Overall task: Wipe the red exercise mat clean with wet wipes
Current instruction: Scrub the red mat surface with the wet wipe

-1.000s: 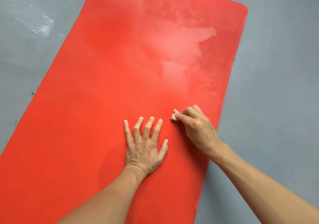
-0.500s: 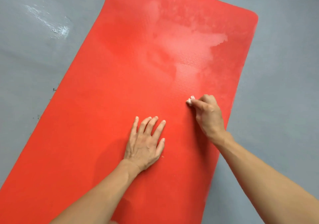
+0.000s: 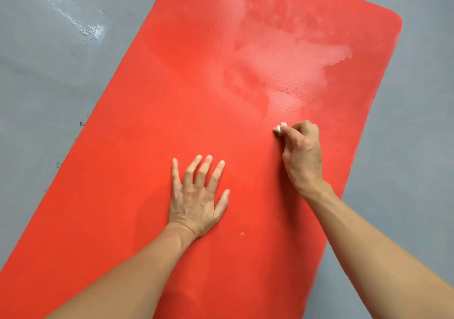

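Observation:
The red exercise mat [image 3: 172, 97] lies flat on the floor, running from the near left to the far right. A shiny wet patch [image 3: 282, 55] covers its far part. My left hand [image 3: 196, 195] presses flat on the mat's middle with fingers spread. My right hand [image 3: 303, 154] grips a small bunched white wet wipe [image 3: 278, 129] against the mat, just below the wet patch and near the right edge. Most of the wipe is hidden inside the fingers.
Grey floor [image 3: 405, 146] surrounds the mat on both sides. A white wet smear [image 3: 81, 23] marks the floor at the far left. A tiny white speck [image 3: 242, 234] lies on the mat near my left wrist.
My right hand has slid the wipe away from me and to the right, toward the wet patch. My left hand stays pressed on the mat, fingers spread a little wider.

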The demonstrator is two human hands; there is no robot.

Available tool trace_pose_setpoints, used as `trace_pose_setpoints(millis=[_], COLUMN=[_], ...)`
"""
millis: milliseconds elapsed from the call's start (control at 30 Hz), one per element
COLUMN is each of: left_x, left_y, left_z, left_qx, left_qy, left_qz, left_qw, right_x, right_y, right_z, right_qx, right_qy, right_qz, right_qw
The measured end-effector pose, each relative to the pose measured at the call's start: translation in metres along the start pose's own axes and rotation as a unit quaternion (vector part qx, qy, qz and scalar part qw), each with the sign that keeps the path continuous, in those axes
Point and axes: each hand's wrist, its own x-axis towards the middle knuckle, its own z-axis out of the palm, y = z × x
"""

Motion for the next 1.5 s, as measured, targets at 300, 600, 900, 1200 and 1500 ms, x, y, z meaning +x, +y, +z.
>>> trace_pose_setpoints(millis=[300,600,900,1200,1500], left_x=[0.000,0.015,0.017,0.017,0.016], left_y=[-0.003,-0.046,-0.042,-0.042,-0.043], left_z=[-0.003,0.001,-0.003,-0.001,-0.001], left_qx=[-0.008,-0.017,-0.038,-0.071,-0.035], left_qy=[0.011,0.058,0.057,0.049,0.025], left_qz=[0.007,-0.042,-0.058,-0.120,-0.102], left_qw=[1.000,0.997,0.996,0.989,0.994], right_x=[-0.039,-0.034,0.022,-0.010,0.020], right_y=[-0.044,-0.092,-0.061,-0.091,-0.099], right_z=[0.012,0.043,0.041,0.046,0.066], right_qx=[0.043,0.072,0.046,0.116,0.084], right_qy=[-0.151,-0.075,-0.042,-0.231,-0.090], right_qz=[-0.240,-0.081,-0.060,-0.252,-0.090], right_qw=[0.958,0.991,0.996,0.932,0.988])
